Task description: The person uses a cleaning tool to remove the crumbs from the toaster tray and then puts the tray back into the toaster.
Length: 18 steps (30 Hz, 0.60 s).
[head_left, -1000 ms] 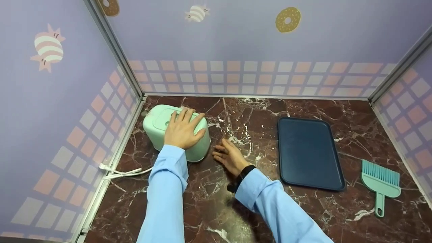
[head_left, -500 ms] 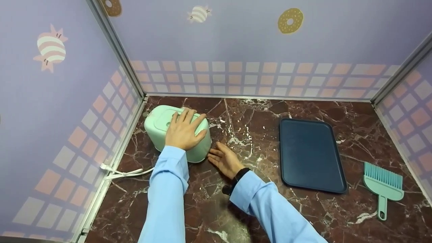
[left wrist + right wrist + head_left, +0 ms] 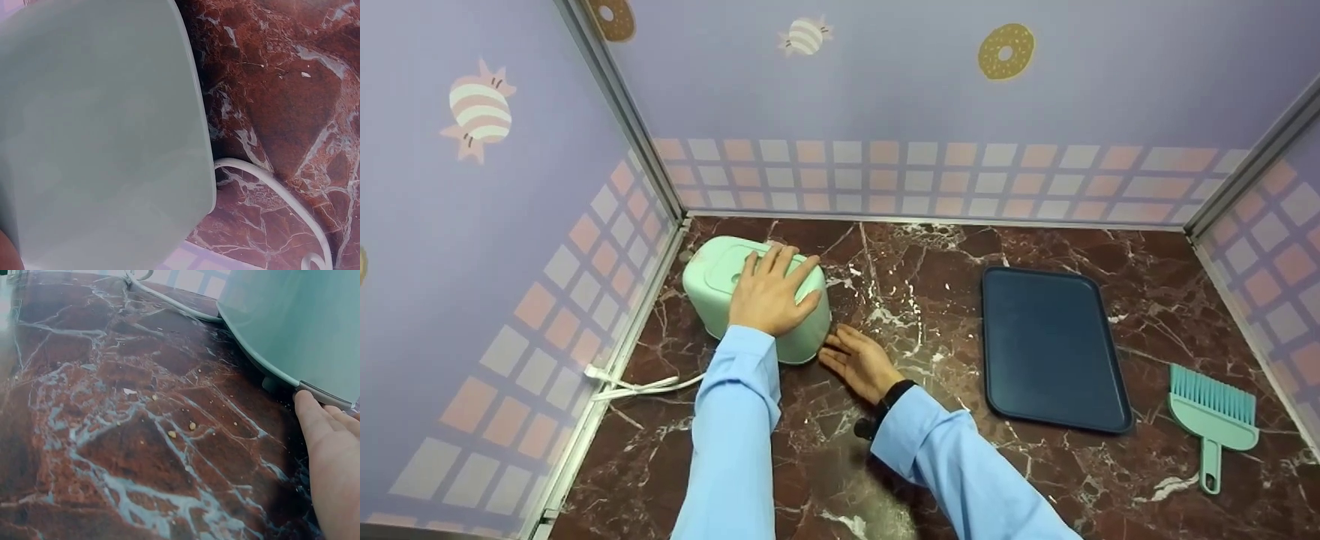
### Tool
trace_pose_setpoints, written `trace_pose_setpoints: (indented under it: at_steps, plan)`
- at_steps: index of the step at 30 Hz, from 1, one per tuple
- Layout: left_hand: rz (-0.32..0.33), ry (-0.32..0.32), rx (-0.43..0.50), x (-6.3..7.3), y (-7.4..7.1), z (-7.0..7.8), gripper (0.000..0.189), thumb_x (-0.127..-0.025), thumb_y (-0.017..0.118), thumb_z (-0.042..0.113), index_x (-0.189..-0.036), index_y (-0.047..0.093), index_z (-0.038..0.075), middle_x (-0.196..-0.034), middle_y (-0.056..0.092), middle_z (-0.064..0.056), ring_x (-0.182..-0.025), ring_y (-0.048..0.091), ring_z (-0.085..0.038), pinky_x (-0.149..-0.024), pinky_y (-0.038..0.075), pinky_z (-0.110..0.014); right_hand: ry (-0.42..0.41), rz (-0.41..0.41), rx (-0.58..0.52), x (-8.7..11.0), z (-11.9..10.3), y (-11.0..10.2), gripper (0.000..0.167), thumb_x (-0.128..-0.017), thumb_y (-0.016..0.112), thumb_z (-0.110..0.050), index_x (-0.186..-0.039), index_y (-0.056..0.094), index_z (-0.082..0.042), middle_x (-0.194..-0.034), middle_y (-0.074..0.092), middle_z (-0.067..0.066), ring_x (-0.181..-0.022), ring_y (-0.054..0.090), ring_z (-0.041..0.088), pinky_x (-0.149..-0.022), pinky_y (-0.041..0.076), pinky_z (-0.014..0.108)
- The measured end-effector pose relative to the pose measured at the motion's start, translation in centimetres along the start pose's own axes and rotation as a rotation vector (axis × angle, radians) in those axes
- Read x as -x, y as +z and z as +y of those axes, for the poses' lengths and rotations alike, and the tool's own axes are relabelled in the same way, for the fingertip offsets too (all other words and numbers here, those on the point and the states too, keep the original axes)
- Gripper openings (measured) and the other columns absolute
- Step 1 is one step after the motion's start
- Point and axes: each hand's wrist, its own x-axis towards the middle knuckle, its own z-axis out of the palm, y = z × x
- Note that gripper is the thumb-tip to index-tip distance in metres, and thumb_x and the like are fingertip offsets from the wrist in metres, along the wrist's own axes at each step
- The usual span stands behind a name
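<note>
A mint-green toaster [image 3: 711,292] with a covered, rounded top stands at the left of the dark red marble surface. My left hand [image 3: 769,298] lies on its top with fingers spread. At the toaster's lower right end is my right hand [image 3: 864,366], its fingers reaching to the bottom edge. In the right wrist view, a fingertip touches a grey strip [image 3: 326,395] set in that edge; the other fingers are partly hidden behind it. The left wrist view is filled mostly by the toaster's plain side [image 3: 112,135].
A white cord [image 3: 667,384] runs from the toaster to the left wall. Crumbs [image 3: 192,426] and white flecks are scattered on the marble. A dark blue tray [image 3: 1054,349] lies to the right, with a mint-green hand brush [image 3: 1215,416] beyond it. Patterned walls enclose three sides.
My right hand has moved left, from a small gap away up to the toaster's lower edge. The left hand has stayed on top, and the toaster keeps its place.
</note>
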Motion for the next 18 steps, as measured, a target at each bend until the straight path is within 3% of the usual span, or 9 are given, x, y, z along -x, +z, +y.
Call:
trace_pose_setpoints:
  at_steps: [8,18]
  plan:
    - [0.022,0.007,-0.007,0.13,0.19,0.01,0.06,-0.102,0.045,0.058,-0.155,0.044,0.032,-0.156,0.045,-0.011,-0.147,0.036,-0.036,-0.122,0.021,-0.061,-0.013,-0.013,-0.023,-0.03,0.38,-0.29,0.049,-0.109,0.049,-0.014,-0.15,0.029,0.005,-0.119,0.056,0.016,-0.104,0.061,0.026,-0.114,0.042,0.047]
    - [0.026,0.003,-0.007,0.15,0.21,-0.14,0.059,-0.102,0.045,0.059,-0.155,0.044,0.032,-0.156,0.045,-0.01,-0.148,0.035,-0.035,-0.122,0.02,-0.06,0.041,-0.095,0.002,0.02,0.29,-0.7,0.049,-0.111,0.041,-0.019,-0.151,0.029,0.007,-0.132,0.054,0.018,-0.119,0.057,0.026,-0.122,0.031,0.044]
